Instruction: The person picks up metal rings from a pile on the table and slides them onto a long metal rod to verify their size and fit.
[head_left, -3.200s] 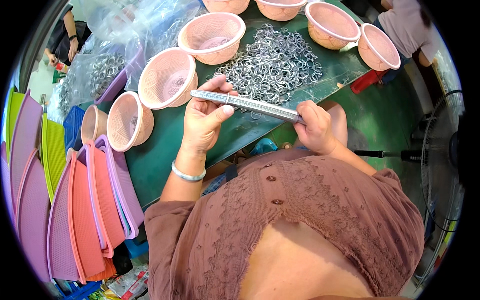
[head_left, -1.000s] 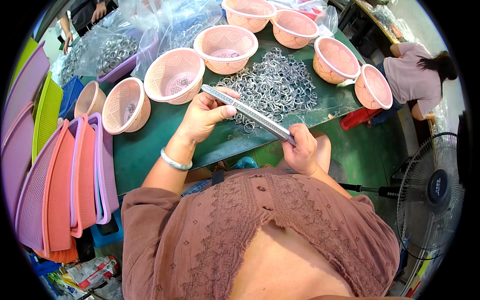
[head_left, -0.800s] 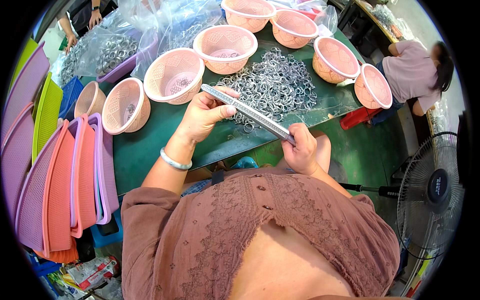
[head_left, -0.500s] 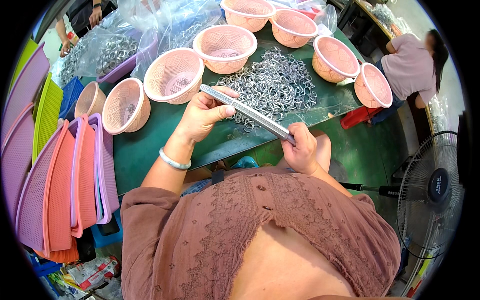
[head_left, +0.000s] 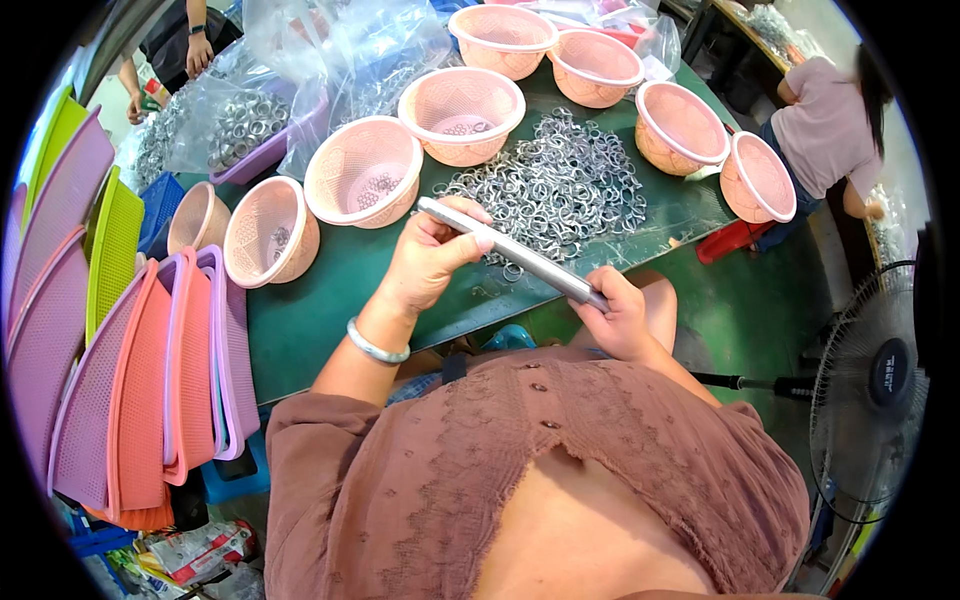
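Right hand nearest the body, fingers closed around the lower end of a long grey metal bar. Left hand clamps the upper end, thumb on top. The bar runs slantwise between both hands, held above the near edge of the green table, not touching it. It looks stiff and smooth, probably a stack of rings threaded tight, though that's hard to tell at this size. Likely fairly heavy and slippery; best held at both ends, kept level. Silver bangle on the left wrist. Past the hands, a loose pile of metal rings on the table. Pink baskets ring the pile. Flat coloured trays stand stacked at the left. A fan at the right.
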